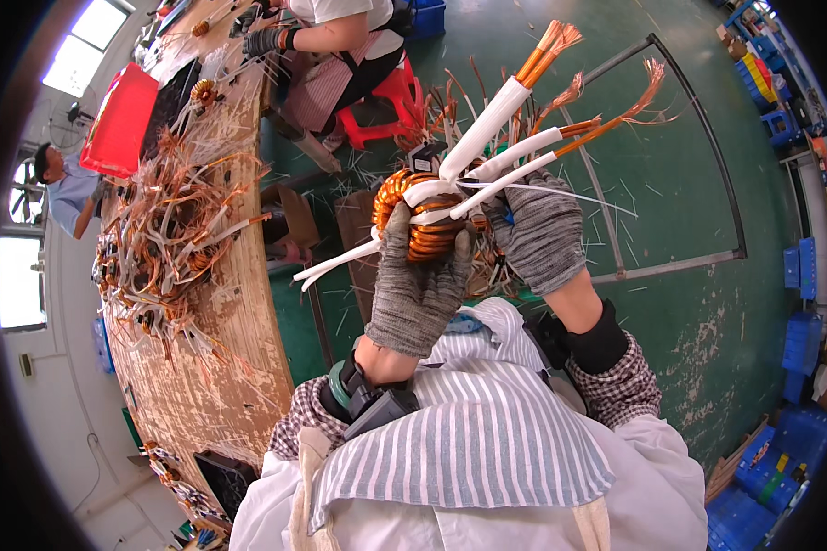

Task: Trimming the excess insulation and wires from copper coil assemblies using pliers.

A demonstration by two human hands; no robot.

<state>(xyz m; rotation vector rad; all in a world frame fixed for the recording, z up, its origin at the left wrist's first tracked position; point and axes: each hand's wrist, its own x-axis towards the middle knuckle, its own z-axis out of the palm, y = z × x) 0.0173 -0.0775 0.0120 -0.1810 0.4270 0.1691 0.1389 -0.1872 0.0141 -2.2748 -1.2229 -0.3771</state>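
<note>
In front of me is a toroidal coil (pixel 429 241) wound with thick copper wire, with white tape or sleeving across its middle. My left hand (pixel 416 285), in a grey knit glove, grips it from below and the near side. Close against its right side, my gloved right hand (pixel 544 230) is closed, its fingertips partly hidden behind the coil and leads. White-sleeved leads (pixel 487 129) fan out up and right, ending in frayed bare copper strands (pixel 557 41). A thin white cable tie (pixel 574 195) runs from the coil across the right glove. Two short white-sleeved ends (pixel 338 259) point left.
On the left, a worn wooden table (pixel 239 367) carries a heap of copper-wired coils (pixel 179 234) and a red tray (pixel 121 119). Beyond it sits a co-worker (pixel 335 37) on a red stool (pixel 386 106). A metal frame (pixel 708 138) stands right; blue bins (pixel 799 344) line the far right.
</note>
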